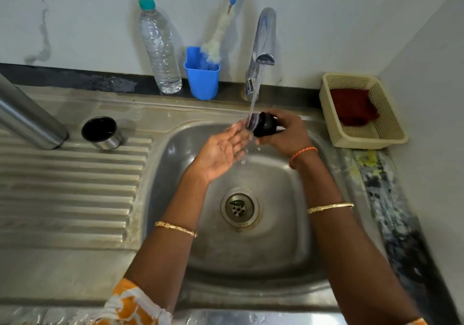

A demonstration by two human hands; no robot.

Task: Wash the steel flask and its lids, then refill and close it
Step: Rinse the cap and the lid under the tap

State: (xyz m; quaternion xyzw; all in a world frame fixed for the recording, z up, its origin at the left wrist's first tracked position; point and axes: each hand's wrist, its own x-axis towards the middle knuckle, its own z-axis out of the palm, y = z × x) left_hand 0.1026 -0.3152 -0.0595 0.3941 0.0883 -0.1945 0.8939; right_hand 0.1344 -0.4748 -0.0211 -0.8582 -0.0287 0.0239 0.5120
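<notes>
My right hand (288,134) grips a black inner lid (263,124) sideways over the sink basin (283,237), under water running from the tap (262,48). My left hand (222,152) is open, palm up, fingertips touching the lid's wet end in the stream. The steel flask (27,117) stands on the ribbed draining board (70,186) at the far left, its top out of view. Beside it sits the steel cup lid (103,132), open side up, black inside.
Behind the sink stand a plastic water bottle (160,48) with a green cap and a blue cup (202,78) holding a bottle brush (221,31). A cream basket (364,111) with a red cloth sits at the right. The drain (238,208) lies mid-basin.
</notes>
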